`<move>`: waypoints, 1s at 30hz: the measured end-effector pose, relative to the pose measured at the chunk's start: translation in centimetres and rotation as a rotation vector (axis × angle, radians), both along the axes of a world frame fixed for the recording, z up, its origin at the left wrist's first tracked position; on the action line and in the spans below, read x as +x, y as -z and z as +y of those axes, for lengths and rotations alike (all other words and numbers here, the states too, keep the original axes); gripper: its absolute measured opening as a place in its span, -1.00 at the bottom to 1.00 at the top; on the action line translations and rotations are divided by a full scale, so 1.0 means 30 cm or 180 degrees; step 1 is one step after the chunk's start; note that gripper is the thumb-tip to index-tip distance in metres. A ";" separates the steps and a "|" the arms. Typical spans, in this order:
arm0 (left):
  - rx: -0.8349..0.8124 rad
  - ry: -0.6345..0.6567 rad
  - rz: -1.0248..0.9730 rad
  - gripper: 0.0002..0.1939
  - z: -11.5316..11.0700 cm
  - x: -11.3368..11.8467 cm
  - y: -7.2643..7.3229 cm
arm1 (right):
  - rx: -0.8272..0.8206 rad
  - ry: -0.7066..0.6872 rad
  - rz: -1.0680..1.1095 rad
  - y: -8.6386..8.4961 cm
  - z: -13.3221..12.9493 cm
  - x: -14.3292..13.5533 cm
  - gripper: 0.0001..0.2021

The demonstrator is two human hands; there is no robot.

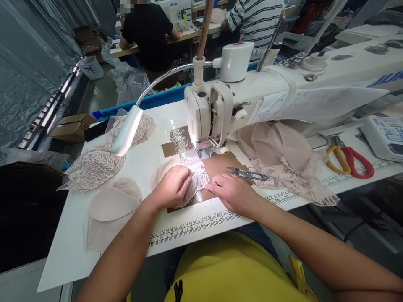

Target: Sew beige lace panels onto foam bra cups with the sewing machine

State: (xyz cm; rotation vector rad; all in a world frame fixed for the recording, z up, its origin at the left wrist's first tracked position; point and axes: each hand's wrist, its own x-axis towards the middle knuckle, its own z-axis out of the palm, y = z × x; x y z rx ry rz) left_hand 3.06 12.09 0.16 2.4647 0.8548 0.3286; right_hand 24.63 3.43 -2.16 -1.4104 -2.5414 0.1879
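A pale lace piece (200,175) lies under the needle of a white sewing machine (201,111), lit by a lamp. My left hand (176,184) is closed on the lace, left of the needle, its fingers curled. My right hand (225,188) pinches the lace's right edge between thumb and fingers. Small dark thread snips (248,173) rest just beyond my right hand, on or against it; I cannot tell whether they touch. Brown plates (220,163) show around the needle.
Lace cups (94,167) and a smooth beige cup (110,204) lie on the left. Beige fabric (277,147) is heaped on the right, beside scissors with yellow and red handles (359,162). A lamp head (127,132) hangs over the left side. Two people sit beyond the machine.
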 end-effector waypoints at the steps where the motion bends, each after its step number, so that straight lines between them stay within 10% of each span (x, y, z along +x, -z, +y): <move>1: -0.0076 -0.0006 -0.0029 -0.82 0.005 -0.006 -0.001 | 0.0035 0.0011 0.0011 0.002 -0.002 0.000 -0.66; 30: 0.0990 0.0676 0.0297 -0.64 -0.054 0.044 0.040 | 0.0372 0.0244 0.0368 0.031 -0.013 0.016 -0.70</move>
